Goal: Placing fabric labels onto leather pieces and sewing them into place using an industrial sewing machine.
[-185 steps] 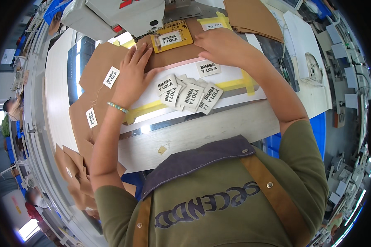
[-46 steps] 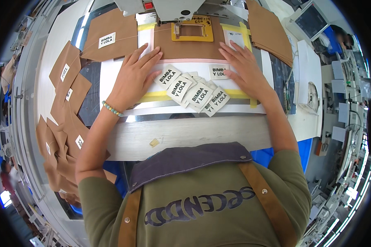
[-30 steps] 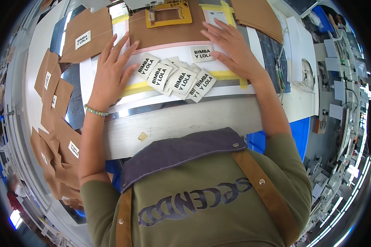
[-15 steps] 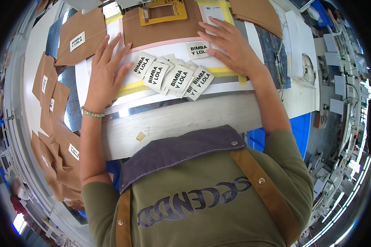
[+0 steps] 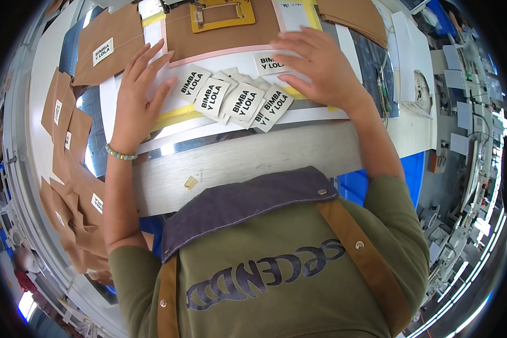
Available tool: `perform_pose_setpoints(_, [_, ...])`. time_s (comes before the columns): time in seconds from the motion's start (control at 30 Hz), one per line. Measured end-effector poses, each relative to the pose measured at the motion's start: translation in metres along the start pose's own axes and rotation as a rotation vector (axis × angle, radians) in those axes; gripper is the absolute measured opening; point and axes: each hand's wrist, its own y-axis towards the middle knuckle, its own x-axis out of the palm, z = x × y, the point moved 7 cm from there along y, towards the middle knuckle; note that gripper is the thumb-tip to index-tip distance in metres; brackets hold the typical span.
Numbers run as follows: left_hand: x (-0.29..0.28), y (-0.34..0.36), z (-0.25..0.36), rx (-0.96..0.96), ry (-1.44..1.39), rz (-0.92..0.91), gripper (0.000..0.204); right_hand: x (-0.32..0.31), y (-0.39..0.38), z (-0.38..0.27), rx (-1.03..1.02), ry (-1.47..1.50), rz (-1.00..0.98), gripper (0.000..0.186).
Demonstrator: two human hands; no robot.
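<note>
Looking down, head view: left hand (image 5: 138, 93) flat, fingers spread, on the white board (image 5: 231, 56); right hand (image 5: 321, 65) loosely open, apparently touching one label. Fanned white labels (image 5: 234, 101) lie between them: light, limp; pinch by an edge.

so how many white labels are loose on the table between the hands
5 clearly: four fanned in a row and one under the right hand. More seem tucked beneath the fan. The left hand lies beside it.
</note>
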Motion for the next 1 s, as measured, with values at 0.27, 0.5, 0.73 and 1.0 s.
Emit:
perform_pose_setpoints(0.27, [-0.015,0.017,0.015,0.042,-0.079,-0.008,0.037,-0.028,0.057,0.002,-0.064,-0.146,0.355,0.014])
perform_pose_setpoints(0.5, [-0.011,0.042,0.021,0.169,-0.032,0.018,0.043,0.032,0.110,0.014,-0.196,-0.351,0.280,0.011])
perform_pose_setpoints(0.73, [0.015,0.058,0.017,0.230,0.027,-0.011,0.051,0.048,0.126,0.009,-0.234,-0.369,0.242,0.010])
perform_pose_setpoints(1.0, [0.039,0.064,0.007,0.225,0.069,-0.097,0.058,0.048,0.119,0.018,-0.119,-0.266,0.149,0.017])
